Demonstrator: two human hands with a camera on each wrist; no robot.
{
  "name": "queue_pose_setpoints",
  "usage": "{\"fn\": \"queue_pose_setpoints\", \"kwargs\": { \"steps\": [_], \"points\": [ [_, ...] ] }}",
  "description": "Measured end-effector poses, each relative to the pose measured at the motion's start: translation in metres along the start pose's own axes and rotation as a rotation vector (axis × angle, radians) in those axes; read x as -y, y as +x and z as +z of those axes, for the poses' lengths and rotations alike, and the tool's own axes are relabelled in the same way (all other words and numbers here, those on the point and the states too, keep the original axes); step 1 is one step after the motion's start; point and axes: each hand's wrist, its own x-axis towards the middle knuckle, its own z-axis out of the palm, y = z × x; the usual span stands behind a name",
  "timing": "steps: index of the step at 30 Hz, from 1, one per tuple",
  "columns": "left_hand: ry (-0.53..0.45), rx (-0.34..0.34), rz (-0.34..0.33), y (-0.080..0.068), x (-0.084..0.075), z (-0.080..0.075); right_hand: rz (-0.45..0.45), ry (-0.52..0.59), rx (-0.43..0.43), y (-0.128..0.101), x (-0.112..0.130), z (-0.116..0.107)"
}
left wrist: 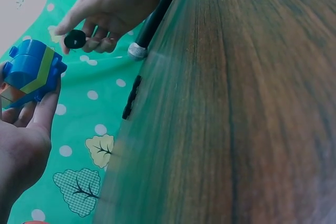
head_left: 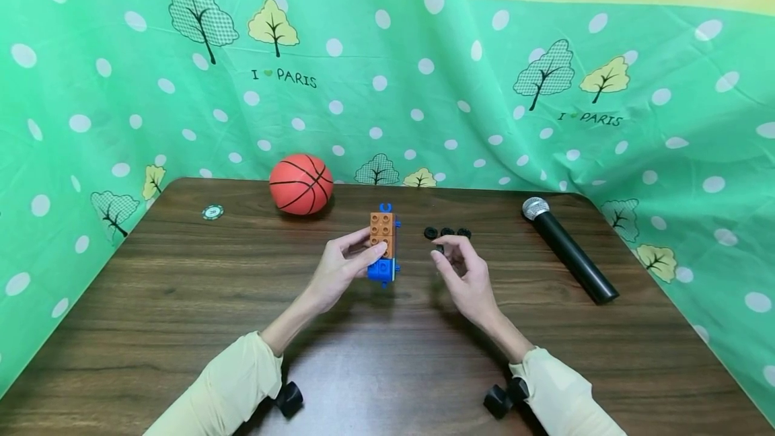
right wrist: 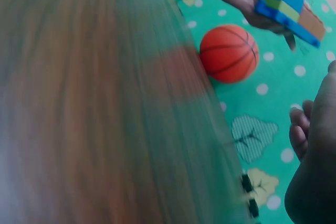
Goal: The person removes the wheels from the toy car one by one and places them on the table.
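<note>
We see the left hand (head_left: 342, 268) gripping a block car (head_left: 383, 247) of orange and blue bricks above the table's (head_left: 151, 301) middle, while the right hand (head_left: 463, 271) pinches a small black wheel (left wrist: 75, 39) just right of it. We judge a wheel-fitting step: the wheel needs lining up with the car's side. Three more wheels (head_left: 447, 232) lie just beyond.
</note>
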Motion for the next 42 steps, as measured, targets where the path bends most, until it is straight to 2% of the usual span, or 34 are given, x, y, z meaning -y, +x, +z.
{"fn": "queue_pose_setpoints", "kwargs": {
  "steps": [3,6,11,19,28,42],
  "points": [
    [0.005,-0.006,-0.006,0.000,-0.001,0.000,0.043,0.023,-0.011,0.000,-0.002,-0.008],
    [0.016,-0.010,-0.008,0.000,-0.001,-0.001,0.030,-0.009,-0.024,-0.001,-0.003,-0.016],
    [0.037,-0.016,-0.010,-0.001,-0.002,-0.002,-0.032,-0.158,-0.013,-0.001,-0.014,-0.032],
    [0.036,-0.019,-0.009,-0.002,-0.003,-0.002,-0.076,-0.311,0.008,-0.001,-0.041,-0.059],
    [0.123,-0.057,0.001,-0.002,-0.001,-0.003,0.000,-0.456,0.013,-0.001,-0.064,-0.078],
    [0.153,-0.044,0.051,-0.001,0.002,-0.005,0.086,-0.582,0.041,0.006,-0.090,-0.091]
  ]
}}
